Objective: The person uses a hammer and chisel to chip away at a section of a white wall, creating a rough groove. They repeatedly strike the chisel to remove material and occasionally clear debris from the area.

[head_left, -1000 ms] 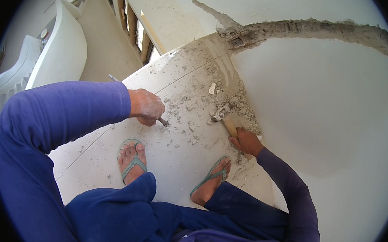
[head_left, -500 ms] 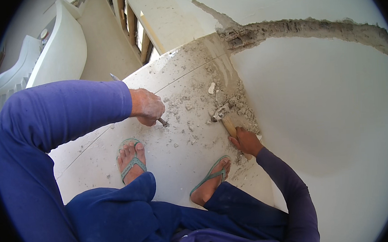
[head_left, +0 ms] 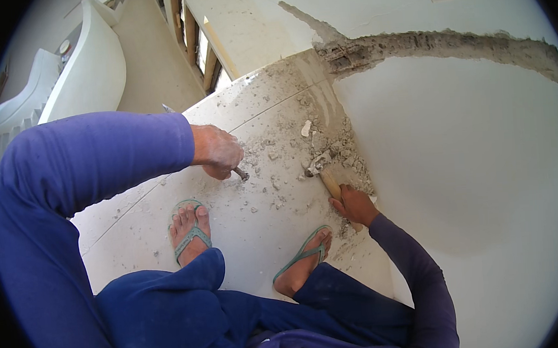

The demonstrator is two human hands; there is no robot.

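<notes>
Left hand (head_left: 220, 150) clasps a chisel (head_left: 239, 171) tightly, right hand (head_left: 356, 206) a wooden-handled hammer (head_left: 330, 183); the wall channel (head_left: 438, 42) appears cut, rubble (head_left: 354, 161) uncleared.

wooden hammer handle (head_left: 330, 183), dusty metal hammer head (head_left: 318, 163), rough rubble (head_left: 355, 161), smooth matt wall (head_left: 458, 148)

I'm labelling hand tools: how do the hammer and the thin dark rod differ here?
The hammer has a thick wooden handle; the rod looks slim and dark. The hammer is in the right hand, its head beside rubble; the rod is in the left hand, its tip close to the floor. Most of the hammer shows, while the left hand hides part of the rod. Both are hand-held.
</notes>
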